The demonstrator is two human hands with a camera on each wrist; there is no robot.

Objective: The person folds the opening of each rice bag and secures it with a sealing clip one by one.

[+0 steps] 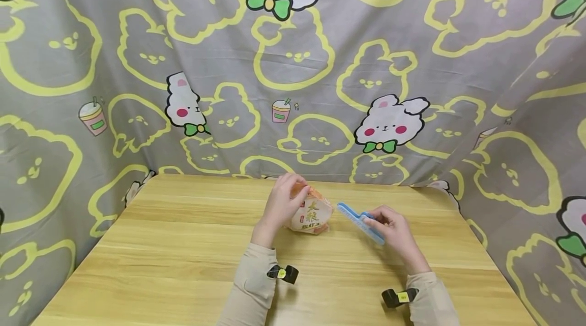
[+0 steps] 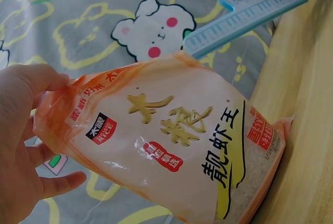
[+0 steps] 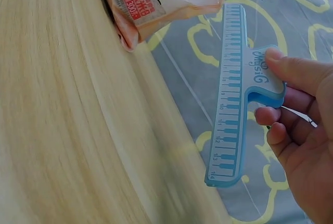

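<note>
Grey curtain (image 1: 220, 61) with yellow-outlined characters hangs at 12 o'clock behind a wooden table (image 1: 183, 265). Toward the table's 12 o'clock side, the left hand (image 1: 280, 207) pinches the top of a plastic bag (image 1: 316, 215), its lower fingers spread. At the bag's 3 o'clock, apart from it, the right hand (image 1: 394, 227) pinches the tab of a blue clip (image 3: 230, 94) between thumb and fingers. The bag, showing pale grains, probably sags softly and slips a little, so its narrow top suits gripping; the clip looks light, stiff and best squeezed at the tab.
</note>
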